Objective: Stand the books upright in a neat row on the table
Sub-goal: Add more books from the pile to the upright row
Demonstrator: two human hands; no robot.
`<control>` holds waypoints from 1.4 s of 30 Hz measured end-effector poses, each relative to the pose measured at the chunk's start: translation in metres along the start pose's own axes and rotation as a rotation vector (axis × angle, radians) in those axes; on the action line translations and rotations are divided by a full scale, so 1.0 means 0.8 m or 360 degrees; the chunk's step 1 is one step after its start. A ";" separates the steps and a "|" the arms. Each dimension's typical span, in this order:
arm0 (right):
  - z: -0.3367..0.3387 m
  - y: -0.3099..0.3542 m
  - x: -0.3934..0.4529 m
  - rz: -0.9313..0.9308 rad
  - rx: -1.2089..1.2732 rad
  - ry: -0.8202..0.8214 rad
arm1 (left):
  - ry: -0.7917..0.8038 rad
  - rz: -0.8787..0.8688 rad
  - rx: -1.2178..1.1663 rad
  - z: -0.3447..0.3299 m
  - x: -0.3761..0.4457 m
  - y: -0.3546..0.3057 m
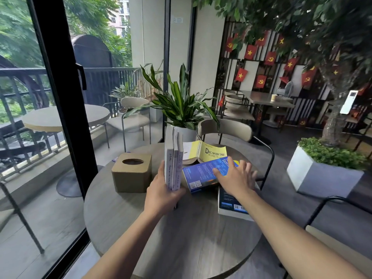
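Note:
Three pale books (pixel 174 156) stand upright together near the middle of the round wooden table (pixel 171 238), spines toward me. My left hand (pixel 162 190) grips their lower end from the left. A blue book (pixel 203 174) lies flat just right of them, and my right hand (pixel 235 178) rests on it with fingers spread. A yellow book (pixel 209 153) lies tilted behind the blue one. A dark blue book (pixel 231 206) lies flat under my right wrist near the table's right side.
A brown tissue box (pixel 131 172) stands left of the upright books. A potted plant (pixel 181 109) and a beige chair (pixel 227 129) are behind the table. A glass door frame (pixel 66 117) runs along the left. A white planter (pixel 322 174) sits on the floor at right.

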State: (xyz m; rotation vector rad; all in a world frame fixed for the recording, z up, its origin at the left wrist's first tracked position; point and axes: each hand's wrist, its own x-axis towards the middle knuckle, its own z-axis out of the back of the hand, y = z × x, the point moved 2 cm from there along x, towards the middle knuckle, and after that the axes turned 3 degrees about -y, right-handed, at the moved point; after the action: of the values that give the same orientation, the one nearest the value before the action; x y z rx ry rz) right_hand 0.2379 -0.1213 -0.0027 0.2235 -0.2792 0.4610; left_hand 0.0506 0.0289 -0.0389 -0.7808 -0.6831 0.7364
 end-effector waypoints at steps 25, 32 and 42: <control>0.098 0.069 0.001 0.0238 0.0839 -0.0230 | -0.0037 0.0002 -0.0014 0.004 -0.006 -0.007; 0.116 0.095 -0.026 0.0554 0.1081 -0.0092 | -0.0052 -0.0107 -0.0137 0.007 -0.014 -0.007; 0.106 0.126 -0.041 0.0853 0.0961 0.0164 | -0.0124 -0.0053 -0.0034 0.005 -0.006 -0.016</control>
State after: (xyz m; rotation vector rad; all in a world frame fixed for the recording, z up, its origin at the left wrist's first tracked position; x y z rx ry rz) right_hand 0.1445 -0.0700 0.0816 0.7201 -0.0868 1.0834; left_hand 0.0490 0.0200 -0.0277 -0.7618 -0.7736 0.7334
